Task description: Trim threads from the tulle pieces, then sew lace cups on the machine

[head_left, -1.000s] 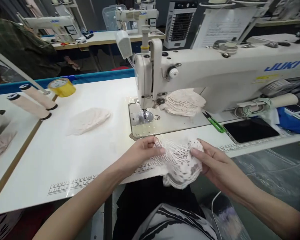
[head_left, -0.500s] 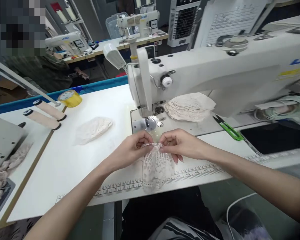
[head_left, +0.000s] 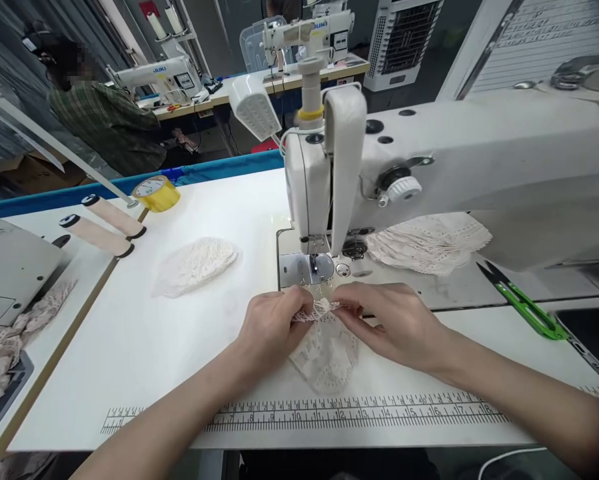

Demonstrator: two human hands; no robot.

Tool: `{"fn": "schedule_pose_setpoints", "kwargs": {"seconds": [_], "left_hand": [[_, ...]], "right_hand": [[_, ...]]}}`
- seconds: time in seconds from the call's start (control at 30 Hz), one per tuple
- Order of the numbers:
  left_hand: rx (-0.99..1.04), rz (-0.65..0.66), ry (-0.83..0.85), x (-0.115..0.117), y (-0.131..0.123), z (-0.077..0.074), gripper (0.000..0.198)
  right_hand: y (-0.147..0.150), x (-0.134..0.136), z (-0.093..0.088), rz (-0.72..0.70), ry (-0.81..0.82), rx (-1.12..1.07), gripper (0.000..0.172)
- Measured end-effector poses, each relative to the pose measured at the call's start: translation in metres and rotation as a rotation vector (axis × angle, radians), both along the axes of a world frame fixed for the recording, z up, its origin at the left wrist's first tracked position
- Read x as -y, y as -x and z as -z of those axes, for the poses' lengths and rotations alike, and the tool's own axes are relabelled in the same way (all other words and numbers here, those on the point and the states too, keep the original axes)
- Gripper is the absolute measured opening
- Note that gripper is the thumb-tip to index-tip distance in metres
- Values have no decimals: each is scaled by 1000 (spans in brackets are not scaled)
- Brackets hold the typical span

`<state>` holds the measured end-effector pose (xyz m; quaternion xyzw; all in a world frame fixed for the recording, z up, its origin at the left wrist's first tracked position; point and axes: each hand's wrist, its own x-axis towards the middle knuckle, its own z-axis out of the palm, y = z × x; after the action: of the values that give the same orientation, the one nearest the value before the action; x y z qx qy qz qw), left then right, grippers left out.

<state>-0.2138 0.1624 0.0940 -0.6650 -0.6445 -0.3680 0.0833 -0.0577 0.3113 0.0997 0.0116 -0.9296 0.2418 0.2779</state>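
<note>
A piece of white lace hangs over the table just in front of the sewing machine's needle area. My left hand pinches its gathered top edge from the left. On the other side, my right hand grips the same edge between thumb and fingers. The gathered edge sits just short of the presser foot, and the lower part of the lace spreads toward the printed ruler. Part of the edge is hidden by my fingers.
A lace stack lies under the machine arm; another lace pile is at left. Green thread snips lie at right. Yellow tape and thread cones stand at back left. A person sits beyond.
My view has shifted closer to the machine. Both hands have brought the lace's top edge nearer the needle area and turned it, with the knuckles now more on top.
</note>
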Motion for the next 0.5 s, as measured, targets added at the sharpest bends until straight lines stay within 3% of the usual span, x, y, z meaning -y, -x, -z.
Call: {"fn": "schedule_pose_setpoints", "kwargs": {"seconds": [0.17,0.5], "left_hand": [[36,30,-31,-1,0,1,21],[62,37,-54,0,0,3,21]], "right_hand": [[2,1,2,-28,-79,-89,15],[3,2,4,-61,-22,-80,15]]}}
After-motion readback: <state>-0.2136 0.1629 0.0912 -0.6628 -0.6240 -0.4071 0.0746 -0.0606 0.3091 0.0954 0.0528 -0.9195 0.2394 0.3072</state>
